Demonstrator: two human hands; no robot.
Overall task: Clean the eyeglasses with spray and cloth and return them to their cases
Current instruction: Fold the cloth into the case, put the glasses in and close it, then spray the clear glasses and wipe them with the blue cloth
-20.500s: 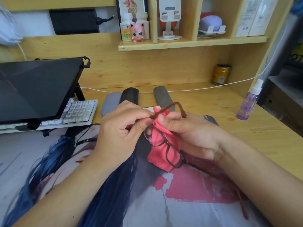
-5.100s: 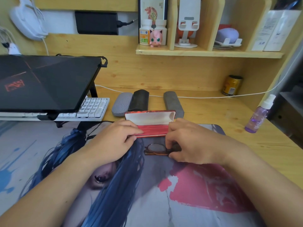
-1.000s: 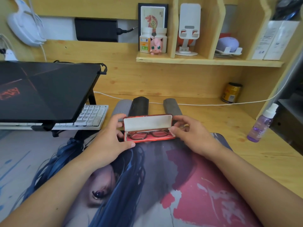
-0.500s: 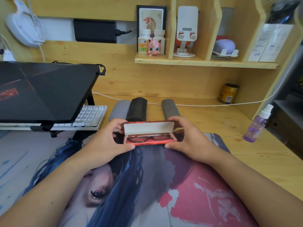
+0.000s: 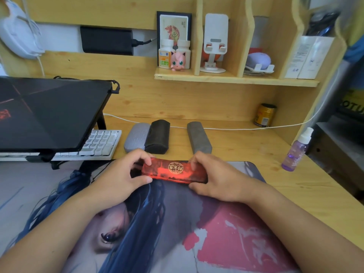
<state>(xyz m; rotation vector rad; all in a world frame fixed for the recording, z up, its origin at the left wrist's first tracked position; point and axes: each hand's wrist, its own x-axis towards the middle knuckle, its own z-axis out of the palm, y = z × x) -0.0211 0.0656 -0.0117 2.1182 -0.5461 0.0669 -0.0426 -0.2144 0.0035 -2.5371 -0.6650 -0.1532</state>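
1. Two hands now hold a closed red case (image 5: 174, 171); half a second ago its lid stood up and the eyeglasses lay in view inside it, so the lid has come down over them and they can no longer be seen

2. Left hand (image 5: 120, 178) grips the case's left end, thumb along the near edge and fingers curled over the top and far side; right hand (image 5: 214, 180) does the same at the right end, thumb under the near corner and fingers wrapped over the top

3. Case lies across the far edge of the printed desk mat (image 5: 177, 233), lid up, its gold round emblem showing between the hands; whether the lid has latched fully I cannot tell, as the case is blurred and the seam hidden

4. My reading: this pair is cleaned and back in its case, so that part of the job is done or very nearly so, needing at most a last press

5. Three more cases sit just behind on the desk (image 5: 246, 146), closed: a light grey case (image 5: 136, 139) touching a black case (image 5: 158, 136), and a dark grey case (image 5: 199, 137) a little apart to the right

6. Spray bottle (image 5: 296, 152) stands well off to the right; the cloth is not in view, likely shut inside the case
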